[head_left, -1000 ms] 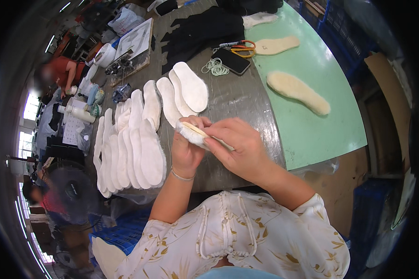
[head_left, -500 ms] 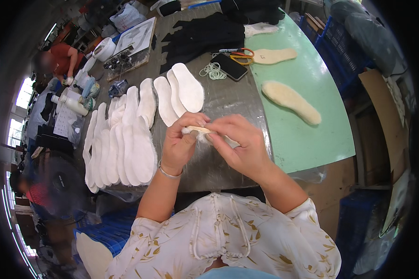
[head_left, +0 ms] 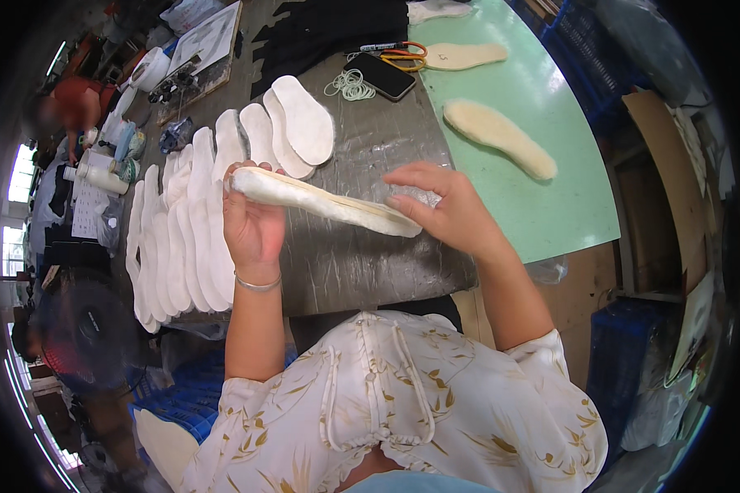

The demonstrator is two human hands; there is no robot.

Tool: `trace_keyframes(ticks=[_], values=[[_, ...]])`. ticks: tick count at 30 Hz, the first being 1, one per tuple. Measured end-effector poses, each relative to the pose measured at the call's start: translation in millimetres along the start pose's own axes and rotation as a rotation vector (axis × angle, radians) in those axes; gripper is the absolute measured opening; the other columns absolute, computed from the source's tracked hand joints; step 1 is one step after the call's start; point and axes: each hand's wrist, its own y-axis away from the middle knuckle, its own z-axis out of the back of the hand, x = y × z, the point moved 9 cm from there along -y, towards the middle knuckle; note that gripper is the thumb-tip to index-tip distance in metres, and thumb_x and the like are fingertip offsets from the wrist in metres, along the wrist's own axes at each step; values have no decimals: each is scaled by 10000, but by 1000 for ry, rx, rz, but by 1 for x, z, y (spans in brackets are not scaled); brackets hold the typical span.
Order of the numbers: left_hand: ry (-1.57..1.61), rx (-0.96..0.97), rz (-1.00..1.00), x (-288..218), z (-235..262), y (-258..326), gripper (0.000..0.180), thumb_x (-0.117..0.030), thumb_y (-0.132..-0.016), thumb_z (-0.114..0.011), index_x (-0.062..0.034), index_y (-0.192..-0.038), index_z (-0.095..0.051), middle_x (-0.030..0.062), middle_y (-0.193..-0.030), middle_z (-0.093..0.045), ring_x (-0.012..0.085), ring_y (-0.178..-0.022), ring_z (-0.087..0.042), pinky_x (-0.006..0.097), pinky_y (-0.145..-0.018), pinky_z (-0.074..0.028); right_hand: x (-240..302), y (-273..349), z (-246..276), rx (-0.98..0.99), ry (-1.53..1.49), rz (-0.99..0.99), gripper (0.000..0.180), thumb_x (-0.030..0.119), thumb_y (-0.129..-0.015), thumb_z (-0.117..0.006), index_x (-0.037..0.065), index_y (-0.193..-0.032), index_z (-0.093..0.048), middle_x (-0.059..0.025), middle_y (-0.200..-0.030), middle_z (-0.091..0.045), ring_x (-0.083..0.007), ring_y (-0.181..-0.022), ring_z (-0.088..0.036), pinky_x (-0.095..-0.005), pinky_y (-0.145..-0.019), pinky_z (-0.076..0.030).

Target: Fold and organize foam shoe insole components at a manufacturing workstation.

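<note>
A white fleecy insole (head_left: pixel 325 207) is held up edge-on over the dark table, slanting down toward the right. My left hand (head_left: pixel 255 226) is closed around its left end, fingers behind and partly hidden. Close to the other end hovers my right hand (head_left: pixel 440 201), its thumb and fingers apart; whether the thumb tip touches the insole I cannot tell. Beyond and to the left, several white insoles (head_left: pixel 197 255) lie in overlapping rows. Another white insole (head_left: pixel 308 123) tops the group behind my left hand.
On the green board (head_left: pixel 567 214) at right lie a cream fleecy insole (head_left: pixel 501 138) and a flat insole template (head_left: pixel 469 55). Orange-handled scissors (head_left: pixel 407 56), a phone (head_left: pixel 378 78) and a coil of pale cord (head_left: pixel 351 85) sit at the back. A person (head_left: pixel 78 107) is at far left.
My hands have moved apart, the left going left with the insole, which was bunched between both hands and now stretches out lengthwise. My right hand has opened. The whole view has shifted slightly.
</note>
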Motion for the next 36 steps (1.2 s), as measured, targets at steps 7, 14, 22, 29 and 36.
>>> trace_keyframes(ticks=[7, 14, 22, 29, 36], values=[[43, -84, 24, 15, 13, 7, 241, -193, -994, -610, -80, -1204, -577, 56, -1183, -626, 243, -1149, -587, 450, -1084, -436, 14, 13, -32, -254, 277, 230, 265, 145, -799, -798, 22, -1024, -732, -130, -981, -711, -310, -873, -670, -379, -768, -534], [136, -55, 58, 25, 15, 13, 240, -189, -984, -616, -87, -1196, -570, 57, -1169, -618, 262, -1163, -569, 488, -1100, -403, 22, 6, -42, -338, 315, 330, 104, 92, -792, -750, 53, -887, -733, -64, -867, -717, -255, -803, -669, -385, -750, -483], [-1610, 411, -305, 8, -63, 14, 579, -227, -780, -799, -46, -1283, -578, 92, -1283, -607, 273, -1256, -534, 441, -1111, -347, 7, 8, -38, -190, 596, 392, 110, 100, -774, -719, 69, -877, -692, -41, -863, -668, -233, -817, -632, -391, -800, -466], [-1736, 606, -49, 69, -32, 34, 174, -77, -830, -690, -107, -994, -742, 45, -863, -715, 252, -759, -665, 364, -736, -472, -27, 16, -63, 5, 710, 249, 198, 239, -839, -688, 94, -974, -683, -68, -917, -687, -254, -930, -664, -472, -993, -455], [-1787, 572, 45, 70, -19, 31, 196, -50, -850, -646, -97, -1021, -732, 67, -898, -703, 264, -798, -649, 351, -686, -428, -74, 18, 12, 80, 427, 72, 182, 194, -836, -721, 82, -974, -758, -88, -919, -733, -298, -867, -671, -427, -861, -493]])
